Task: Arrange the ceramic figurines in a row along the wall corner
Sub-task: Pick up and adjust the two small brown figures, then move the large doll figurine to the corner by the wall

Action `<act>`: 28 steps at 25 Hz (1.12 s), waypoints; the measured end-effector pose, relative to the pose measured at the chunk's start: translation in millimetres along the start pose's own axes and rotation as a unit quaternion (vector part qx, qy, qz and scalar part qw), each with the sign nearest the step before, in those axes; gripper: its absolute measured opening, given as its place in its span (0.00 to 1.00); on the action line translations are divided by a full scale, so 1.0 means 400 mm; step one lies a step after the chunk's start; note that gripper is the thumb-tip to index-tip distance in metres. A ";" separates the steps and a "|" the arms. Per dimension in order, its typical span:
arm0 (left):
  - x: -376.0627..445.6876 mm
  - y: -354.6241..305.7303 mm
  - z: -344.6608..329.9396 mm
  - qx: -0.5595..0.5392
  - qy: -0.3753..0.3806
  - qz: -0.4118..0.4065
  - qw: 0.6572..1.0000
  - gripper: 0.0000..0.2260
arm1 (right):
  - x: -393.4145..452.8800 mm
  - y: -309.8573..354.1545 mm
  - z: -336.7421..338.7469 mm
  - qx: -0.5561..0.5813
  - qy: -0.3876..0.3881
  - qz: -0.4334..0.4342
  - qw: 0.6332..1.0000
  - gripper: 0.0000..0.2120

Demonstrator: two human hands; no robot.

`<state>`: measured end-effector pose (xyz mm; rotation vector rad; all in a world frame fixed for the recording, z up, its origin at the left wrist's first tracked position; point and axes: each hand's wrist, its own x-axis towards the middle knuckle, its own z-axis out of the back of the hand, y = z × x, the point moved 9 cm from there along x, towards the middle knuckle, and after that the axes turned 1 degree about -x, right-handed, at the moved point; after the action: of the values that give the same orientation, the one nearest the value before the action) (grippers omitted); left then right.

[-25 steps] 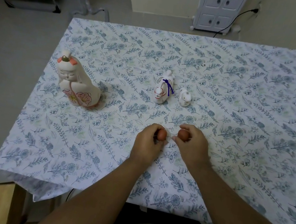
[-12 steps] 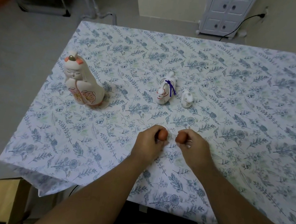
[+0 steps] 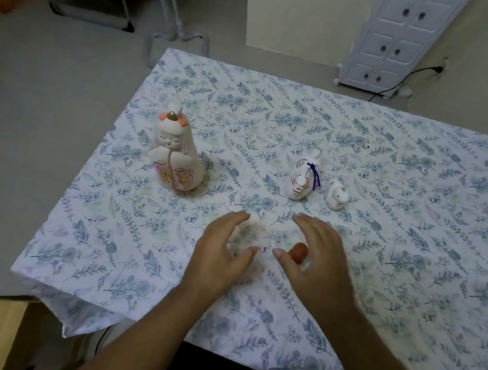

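Figurines: four show on the tablecloth [image 3: 415, 238], none near a wall; the only wall corner in view lies beyond the table's far edge, so by my judgement the arranging is barely begun.
Left hand [image 3: 221, 250]: nearest, fingers spread and curved, palm turned inward, grasping nothing that shows; motion blur fogs the cloth just beyond the fingertips, so I cannot tell whether anything small sits there.
Right hand [image 3: 317, 256]: mirrors the left, fingers loosely spread; the thumb lies just in front of a small red-brown figurine [image 3: 299, 250] and the palm arches over it. Whether skin touches it, I cannot tell; it reads as hovering rather than pinching.
Small red-brown figurine: stands on the cloth close to the near edge, probably because that is within easy reach for sorting.
Why the hands sit so: cupped and facing each other, they look poised to gather or steady small pieces.
Doll figurine [image 3: 176, 157]: farther off to the left, upright, white with pink flowers on the robe, well apart from the rest.
Rabbit figurine with purple cord [image 3: 302, 178]: mid-table, leaning on its side by the look of it.
Smaller white rabbit figurine [image 3: 337, 197]: just beside it to the right, apart from it.
White cabinet [image 3: 395, 40]: farthest, against the wall, a black cable [image 3: 405, 82] trailing from its right.
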<state>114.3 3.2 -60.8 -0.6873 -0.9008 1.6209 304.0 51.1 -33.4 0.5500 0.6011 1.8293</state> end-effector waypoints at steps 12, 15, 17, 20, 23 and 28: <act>0.234 0.205 0.381 -0.212 -0.035 0.092 0.972 0.24 | 0.332 0.370 -0.372 0.300 0.194 -0.021 0.934 0.46; 0.253 0.162 0.389 -0.240 -0.023 0.063 0.969 0.20 | 0.331 0.373 -0.323 0.294 0.121 -0.038 0.947 0.42; 0.268 0.099 0.387 -0.258 -0.013 0.048 0.965 0.20 | 0.327 0.372 -0.246 0.285 0.068 -0.031 0.956 0.39; 0.305 -0.050 0.354 -0.295 0.020 0.015 0.955 0.19 | 0.315 0.348 -0.088 0.282 -0.014 -0.008 0.959 0.41; 0.339 -0.255 0.221 -0.309 0.087 -0.028 0.947 0.16 | 0.273 0.254 0.114 0.311 -0.070 0.010 0.948 0.39; 0.336 -0.524 -0.183 -0.285 0.157 -0.039 0.945 0.15 | 0.134 -0.096 0.418 0.287 -0.190 -0.072 0.936 0.41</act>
<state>255.1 171.1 78.4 -1.2532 -1.1484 1.1297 419.8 136.2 74.6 1.1855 0.8835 1.3417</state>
